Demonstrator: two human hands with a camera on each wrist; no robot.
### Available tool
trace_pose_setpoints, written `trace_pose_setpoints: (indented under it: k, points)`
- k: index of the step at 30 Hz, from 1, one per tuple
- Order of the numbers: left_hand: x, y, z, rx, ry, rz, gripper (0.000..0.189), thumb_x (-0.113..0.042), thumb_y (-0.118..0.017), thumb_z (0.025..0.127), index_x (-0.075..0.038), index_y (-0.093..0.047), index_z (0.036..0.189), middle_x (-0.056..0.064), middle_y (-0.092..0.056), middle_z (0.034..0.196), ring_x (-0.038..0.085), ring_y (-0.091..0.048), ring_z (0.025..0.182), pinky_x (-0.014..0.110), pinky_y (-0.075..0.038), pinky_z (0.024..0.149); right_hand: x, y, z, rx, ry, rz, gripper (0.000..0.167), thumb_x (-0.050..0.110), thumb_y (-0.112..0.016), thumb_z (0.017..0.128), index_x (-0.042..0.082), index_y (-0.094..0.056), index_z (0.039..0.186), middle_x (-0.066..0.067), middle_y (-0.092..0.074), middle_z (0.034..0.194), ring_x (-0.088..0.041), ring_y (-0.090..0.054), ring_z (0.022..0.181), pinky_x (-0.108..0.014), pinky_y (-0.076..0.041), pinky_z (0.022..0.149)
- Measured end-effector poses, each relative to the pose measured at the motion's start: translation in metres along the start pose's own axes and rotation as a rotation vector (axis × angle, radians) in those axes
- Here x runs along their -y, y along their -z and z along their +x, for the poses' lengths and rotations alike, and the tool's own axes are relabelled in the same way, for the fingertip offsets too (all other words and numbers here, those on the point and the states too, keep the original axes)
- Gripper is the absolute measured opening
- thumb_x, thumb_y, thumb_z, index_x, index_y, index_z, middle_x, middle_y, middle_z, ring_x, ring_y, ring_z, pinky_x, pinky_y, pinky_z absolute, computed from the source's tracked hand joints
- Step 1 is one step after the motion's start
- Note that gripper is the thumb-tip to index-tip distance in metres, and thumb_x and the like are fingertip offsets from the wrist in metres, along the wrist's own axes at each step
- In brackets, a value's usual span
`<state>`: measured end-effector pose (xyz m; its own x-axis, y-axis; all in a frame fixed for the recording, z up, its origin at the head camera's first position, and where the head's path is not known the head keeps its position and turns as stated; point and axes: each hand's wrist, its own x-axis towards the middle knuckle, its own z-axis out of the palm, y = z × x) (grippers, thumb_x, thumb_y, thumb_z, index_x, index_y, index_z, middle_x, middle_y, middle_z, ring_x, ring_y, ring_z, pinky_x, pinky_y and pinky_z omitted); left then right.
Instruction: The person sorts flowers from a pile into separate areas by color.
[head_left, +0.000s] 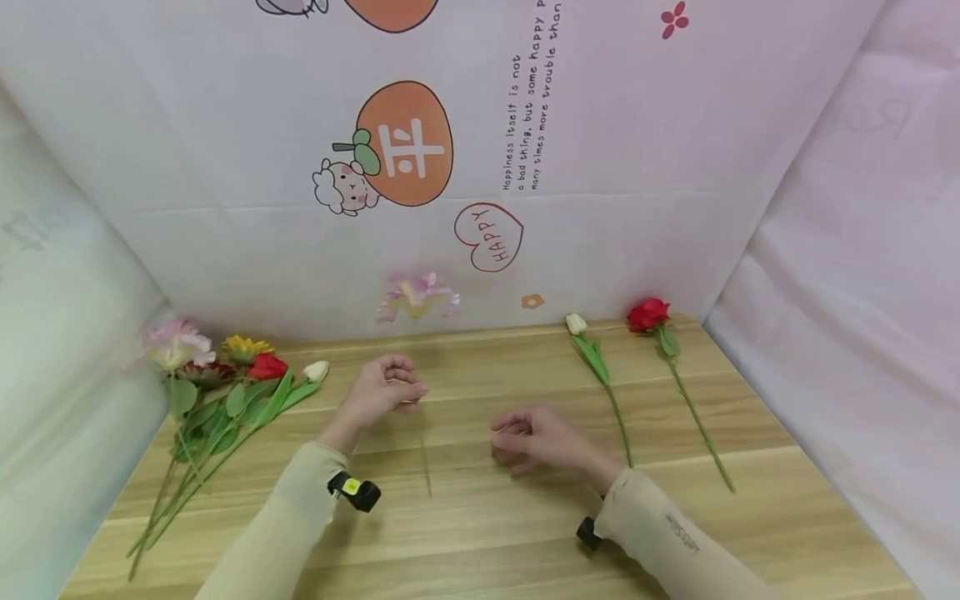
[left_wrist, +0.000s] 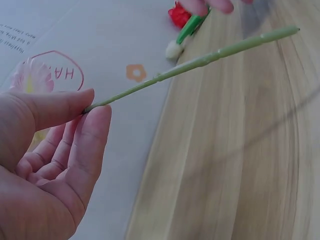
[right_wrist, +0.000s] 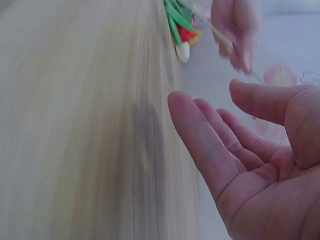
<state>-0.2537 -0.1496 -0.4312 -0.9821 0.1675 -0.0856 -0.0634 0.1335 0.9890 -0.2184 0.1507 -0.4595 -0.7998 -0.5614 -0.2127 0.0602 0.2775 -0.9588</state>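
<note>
My left hand (head_left: 382, 388) pinches the stem of a pale pink flower (head_left: 417, 295) between thumb and forefinger. The ruffled bloom, yellowish underneath, stands above the hand, near the back wall. Below the fingers the thin green stem (left_wrist: 205, 59) runs down to a bare end, as the left wrist view shows. To the right, my right hand (head_left: 546, 438) hangs over the table with nothing in it. Its fingers (right_wrist: 192, 127) are loosely bent and the thumb stands apart from them in the right wrist view.
On the table's left lies a bunch of flowers (head_left: 225, 408): pink, yellow, red and white blooms with crossing stems. At the right lie a white tulip (head_left: 592, 358) and a red rose (head_left: 648, 316). A printed white cloth (head_left: 600, 167) rises behind the wooden table (head_left: 465, 542).
</note>
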Motion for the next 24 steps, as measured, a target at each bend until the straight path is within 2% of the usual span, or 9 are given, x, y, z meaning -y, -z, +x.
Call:
trace_pose_setpoints:
  k: [7, 12, 19, 24]
  points:
    - [-0.003, -0.032, 0.008, -0.013, -0.001, -0.069, 0.039, 0.005, -0.076, 0.087, 0.003, -0.055, 0.120, 0.013, -0.064, 0.102, 0.029, -0.070, 0.087, 0.043, -0.063, 0.079, 0.013, -0.026, 0.017, 0.047, 0.007, -0.002, 0.043, 0.020, -0.067, 0.101, -0.008, -0.058, 0.133, -0.020, -0.068, 0.113, -0.035, -0.071, 0.099, -0.045, -0.063, 0.076]
    - [-0.005, -0.049, 0.014, -0.013, 0.001, -0.112, 0.038, 0.004, -0.077, 0.087, 0.001, -0.055, 0.118, 0.013, -0.062, 0.102, 0.023, -0.069, 0.083, 0.042, -0.063, 0.079, 0.017, -0.036, 0.022, 0.053, 0.036, -0.022, 0.038, 0.014, -0.066, 0.100, -0.011, -0.060, 0.129, -0.021, -0.070, 0.107, -0.034, -0.072, 0.093, -0.044, -0.064, 0.072]
    - [-0.006, -0.060, 0.017, 0.001, 0.007, -0.161, 0.038, 0.005, -0.077, 0.087, 0.001, -0.056, 0.118, 0.012, -0.062, 0.101, 0.019, -0.067, 0.078, 0.033, -0.063, 0.071, 0.015, -0.039, 0.021, 0.033, 0.071, -0.045, 0.033, 0.012, -0.067, 0.100, -0.011, -0.062, 0.123, -0.022, -0.070, 0.099, -0.027, -0.070, 0.082, -0.043, -0.064, 0.067]
    - [-0.006, -0.064, 0.015, 0.001, -0.008, -0.181, 0.037, 0.007, -0.076, 0.086, 0.002, -0.056, 0.117, 0.010, -0.061, 0.098, 0.018, -0.067, 0.076, 0.036, -0.063, 0.073, 0.013, -0.037, 0.018, -0.006, 0.071, -0.017, 0.035, 0.014, -0.068, 0.099, -0.010, -0.062, 0.124, -0.025, -0.068, 0.103, -0.023, -0.069, 0.079, -0.045, -0.064, 0.068]
